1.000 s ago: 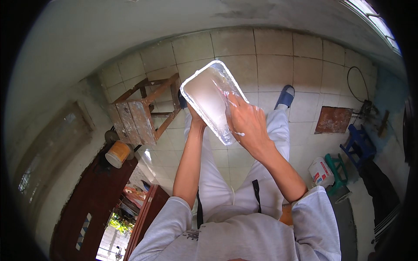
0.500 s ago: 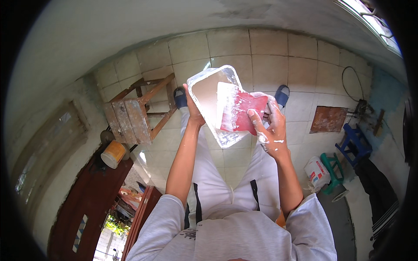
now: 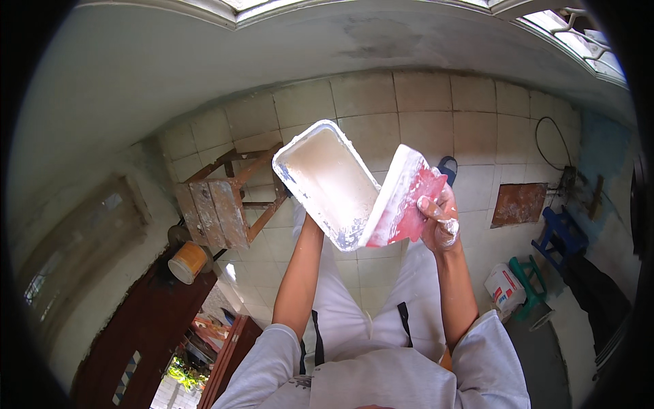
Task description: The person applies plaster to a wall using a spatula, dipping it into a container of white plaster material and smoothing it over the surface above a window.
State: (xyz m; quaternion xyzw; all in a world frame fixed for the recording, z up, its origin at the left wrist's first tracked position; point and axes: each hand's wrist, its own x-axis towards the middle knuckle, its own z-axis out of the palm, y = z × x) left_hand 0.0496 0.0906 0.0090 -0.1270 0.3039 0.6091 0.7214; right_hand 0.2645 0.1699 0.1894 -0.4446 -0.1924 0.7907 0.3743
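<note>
Tray: wht-crusted rect. tray (image 3: 300, 141), held out front of body, tilted; pale inside, can't tell fill from bare floor.
L hand: left hand (image 3: 313, 223) under tray's near-L side, mostly hidden; looks to support it, finger grip can't tell.
R hand: right hand (image 3: 441, 217) just R of tray, closed round red putty knife (image 3: 412, 198), thumb on near face; wht smears on fingers. Hands apart.
Knife: wide blade, wht along edge, slants by tray's R rim; overlaps rim in view, contact can't tell.
Change: ½ sec ago knife lay over tray's middle, red face up; now out at R rim, turned more edge-on. L fingers, seen at tray's side then, now out of sight.
Meaning: my read, blade has cleared the middle and carries some wht paste; tray now open to view.
Around: wooden stool (image 3: 221, 213) L of tray; yellow-wht bucket (image 3: 187, 263) beyond it, near-L; blue slipper (image 3: 447, 169) R.
</note>
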